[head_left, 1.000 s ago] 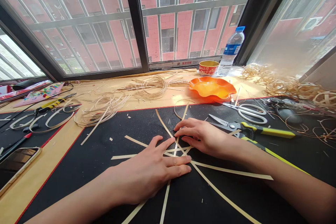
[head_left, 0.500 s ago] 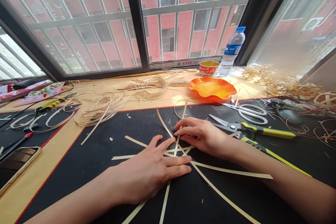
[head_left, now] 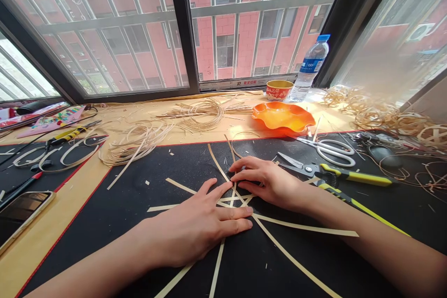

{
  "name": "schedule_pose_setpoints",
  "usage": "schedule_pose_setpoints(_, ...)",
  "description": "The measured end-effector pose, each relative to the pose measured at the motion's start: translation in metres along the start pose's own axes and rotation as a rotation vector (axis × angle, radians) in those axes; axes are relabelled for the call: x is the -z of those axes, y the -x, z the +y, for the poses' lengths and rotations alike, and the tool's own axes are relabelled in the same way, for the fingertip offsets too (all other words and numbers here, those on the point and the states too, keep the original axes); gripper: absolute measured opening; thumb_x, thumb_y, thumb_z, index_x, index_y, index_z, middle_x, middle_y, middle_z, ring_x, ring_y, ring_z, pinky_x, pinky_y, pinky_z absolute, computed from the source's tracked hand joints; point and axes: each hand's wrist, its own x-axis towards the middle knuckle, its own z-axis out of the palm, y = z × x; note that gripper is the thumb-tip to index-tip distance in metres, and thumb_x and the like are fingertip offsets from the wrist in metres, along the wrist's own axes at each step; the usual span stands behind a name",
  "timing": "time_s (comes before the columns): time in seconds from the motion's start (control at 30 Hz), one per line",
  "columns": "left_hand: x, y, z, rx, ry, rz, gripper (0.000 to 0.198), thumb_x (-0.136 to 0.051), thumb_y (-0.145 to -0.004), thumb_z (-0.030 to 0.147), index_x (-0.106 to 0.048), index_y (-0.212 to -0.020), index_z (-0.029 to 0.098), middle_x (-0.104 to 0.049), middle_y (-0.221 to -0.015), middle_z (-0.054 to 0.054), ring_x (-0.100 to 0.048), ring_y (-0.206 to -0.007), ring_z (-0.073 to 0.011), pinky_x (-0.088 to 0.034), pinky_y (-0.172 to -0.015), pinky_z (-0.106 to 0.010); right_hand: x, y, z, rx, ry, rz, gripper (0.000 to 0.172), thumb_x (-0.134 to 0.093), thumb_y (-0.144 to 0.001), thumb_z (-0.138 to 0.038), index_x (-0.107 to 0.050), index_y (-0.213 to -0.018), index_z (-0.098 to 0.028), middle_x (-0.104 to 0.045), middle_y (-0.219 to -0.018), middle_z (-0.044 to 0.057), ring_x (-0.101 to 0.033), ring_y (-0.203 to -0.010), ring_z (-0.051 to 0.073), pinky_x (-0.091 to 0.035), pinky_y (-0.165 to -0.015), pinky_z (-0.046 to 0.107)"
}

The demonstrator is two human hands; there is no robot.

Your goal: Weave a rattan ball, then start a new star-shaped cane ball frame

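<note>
Pale strips (head_left: 303, 226) cross star-like on the black mat (head_left: 122, 228), beneath and between both hands. Left hand (head_left: 206, 223): fingers spread, resting across strips. Right hand (head_left: 268, 181): half-curled, fingertips at one strip; cannot tell whether pinching.

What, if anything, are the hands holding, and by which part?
The left hand only rests on pale, flat, wood-like strips near their crossing; the right hand has fingertips at one strip, grip unclear.
</note>
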Motion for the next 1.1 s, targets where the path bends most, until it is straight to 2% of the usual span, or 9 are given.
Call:
schedule_pose_setpoints(0.2, 0.003, 0.000, 0.001, 0.008, 0.021, -0.022, 0.051, -0.041, -0.088, 0.005, -0.044, -0.135, 0.025, -0.047, -0.142, -0.004, -0.019, -0.140, -0.0353, -0.018, -0.104, -0.071, -0.007, 0.000, 0.003, -0.019, -0.051, 0.056, 0.017, -0.056, -0.088, -0.022, -0.072, -0.089, -0.019, -0.065, -0.103, 0.010, -0.065, -0.088, 0.016, -0.054, -0.075, 0.028)
schedule_pose_setpoints(0.33, 0.003, 0.000, 0.002, 0.009, 0.017, -0.015, 0.051, -0.039, -0.088, 0.004, -0.046, -0.134, 0.025, -0.048, -0.141, -0.006, -0.020, -0.140, -0.0341, -0.019, -0.104, -0.070, -0.012, 0.000, 0.006, -0.043, -0.099, 0.097, 0.016, -0.057, -0.088, -0.024, -0.073, -0.088, -0.021, -0.065, -0.103, 0.009, -0.064, -0.090, 0.016, -0.054, -0.076, 0.028)
schedule_pose_setpoints(0.6, 0.004, 0.000, 0.002, 0.019, 0.007, -0.041, 0.054, -0.038, -0.088, 0.002, -0.043, -0.136, 0.026, -0.045, -0.143, -0.002, -0.017, -0.141, -0.0346, -0.019, -0.105, -0.070, -0.008, 0.000, 0.004, -0.057, -0.071, 0.069, 0.017, -0.057, -0.087, -0.025, -0.074, -0.087, -0.020, -0.066, -0.100, 0.009, -0.064, -0.086, 0.016, -0.054, -0.074, 0.027)
schedule_pose_setpoints(0.73, 0.003, -0.001, 0.000, 0.002, -0.029, -0.027, 0.046, -0.039, -0.090, 0.008, -0.047, -0.132, 0.027, -0.047, -0.142, 0.001, -0.022, -0.139, -0.0340, -0.019, -0.108, -0.065, -0.004, 0.000, 0.001, -0.051, -0.044, 0.054, 0.019, -0.055, -0.088, -0.025, -0.073, -0.092, -0.019, -0.066, -0.106, 0.010, -0.065, -0.090, 0.017, -0.053, -0.075, 0.027)
schedule_pose_setpoints(0.83, 0.003, -0.001, -0.005, -0.044, -0.071, 0.105, 0.035, -0.040, -0.094, 0.014, -0.052, -0.125, 0.023, -0.053, -0.137, -0.003, -0.033, -0.134, -0.0321, -0.025, -0.108, -0.056, 0.007, 0.000, -0.002, -0.053, -0.014, 0.080, 0.021, -0.053, -0.089, -0.024, -0.071, -0.100, -0.019, -0.064, -0.113, 0.010, -0.064, -0.093, 0.017, -0.052, -0.078, 0.028)
schedule_pose_setpoints(0.9, 0.005, 0.000, -0.010, -0.085, -0.083, 0.280, 0.028, -0.041, -0.095, 0.014, -0.056, -0.118, 0.018, -0.062, -0.125, -0.007, -0.048, -0.122, -0.0272, -0.034, -0.103, -0.047, 0.017, 0.000, -0.004, -0.070, 0.026, 0.114, 0.022, -0.051, -0.090, -0.025, -0.070, -0.100, -0.019, -0.066, -0.109, 0.009, -0.065, -0.090, 0.017, -0.051, -0.077, 0.028)
schedule_pose_setpoints(0.97, 0.009, 0.004, -0.014, -0.108, -0.088, 0.497, 0.021, -0.045, -0.093, 0.012, -0.058, -0.110, 0.015, -0.070, -0.102, -0.007, -0.060, -0.099, -0.0192, -0.043, -0.091, -0.036, 0.029, 0.000, -0.007, -0.130, 0.050, 0.112, 0.020, -0.052, -0.090, -0.027, -0.070, -0.092, -0.018, -0.068, -0.095, 0.007, -0.064, -0.080, 0.016, -0.050, -0.071, 0.026)
schedule_pose_setpoints(1.03, 0.014, 0.010, -0.017, -0.082, -0.120, 0.684, 0.018, -0.051, -0.090, 0.009, -0.059, -0.105, 0.015, -0.069, -0.088, -0.004, -0.061, -0.081, -0.0138, -0.047, -0.079, -0.028, 0.041, 0.001, -0.012, -0.237, 0.057, 0.005, 0.018, -0.054, -0.088, -0.028, -0.069, -0.083, -0.019, -0.068, -0.082, 0.004, -0.061, -0.070, 0.014, -0.047, -0.064, 0.025)
schedule_pose_setpoints(1.1, 0.019, 0.016, -0.018, -0.023, -0.202, 0.782, 0.023, -0.055, -0.087, 0.005, -0.060, -0.107, 0.016, -0.066, -0.092, -0.005, -0.060, -0.083, -0.0127, -0.046, -0.078, -0.026, 0.050, 0.001, -0.017, -0.328, 0.057, -0.163, 0.015, -0.057, -0.085, -0.028, -0.069, -0.079, -0.021, -0.068, -0.076, 0.001, -0.060, -0.066, 0.014, -0.044, -0.060, 0.024)
